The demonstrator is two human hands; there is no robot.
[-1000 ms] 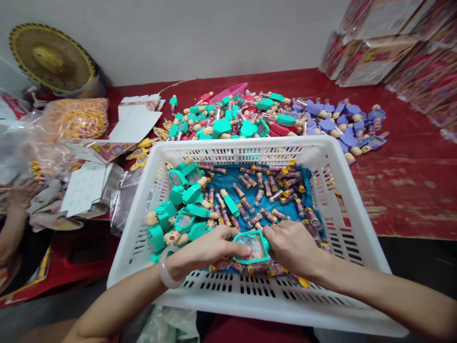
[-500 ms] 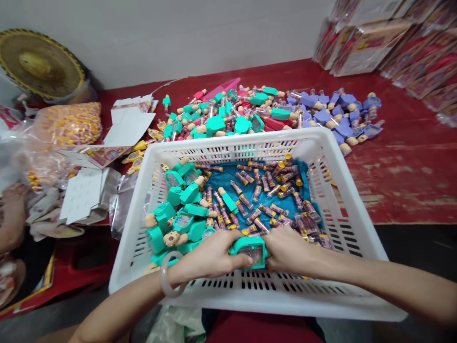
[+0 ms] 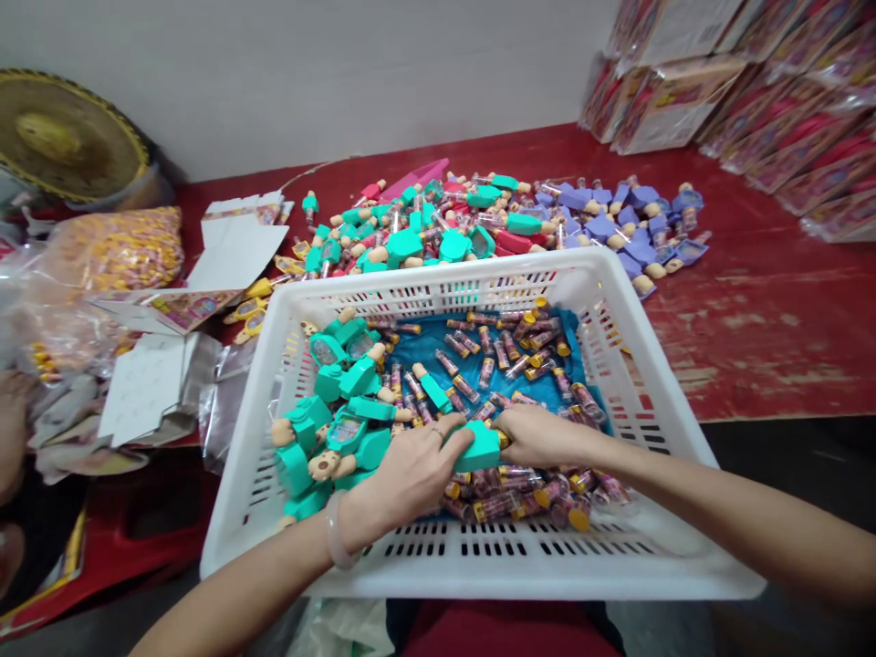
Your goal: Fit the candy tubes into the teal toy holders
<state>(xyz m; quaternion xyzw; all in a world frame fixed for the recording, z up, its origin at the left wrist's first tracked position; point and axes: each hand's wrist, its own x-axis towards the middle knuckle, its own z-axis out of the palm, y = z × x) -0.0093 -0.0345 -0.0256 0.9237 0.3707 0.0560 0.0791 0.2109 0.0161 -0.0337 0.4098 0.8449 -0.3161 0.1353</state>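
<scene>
My left hand, with a pale bangle at its wrist, grips a teal plastic toy case over the white basket. At the case's right end, my right hand pinches a small clear tube with a yellow cap; most of it is hidden by the fingers. More teal cases with tan animal-head ends are heaped along the basket's left side. Several small yellow-capped tubes lie loose on a blue cloth inside the basket.
Behind the basket, teal, red and purple toy cases are piled on the red table. Wrapped packages stack up at the right. White cartons and a bag of yellow pieces stand left, near another person's arm.
The teal case has turned from its windowed face to a plain side. Both hands have shifted slightly up and left in view, and a yellow cap now shows at the right fingertips.
</scene>
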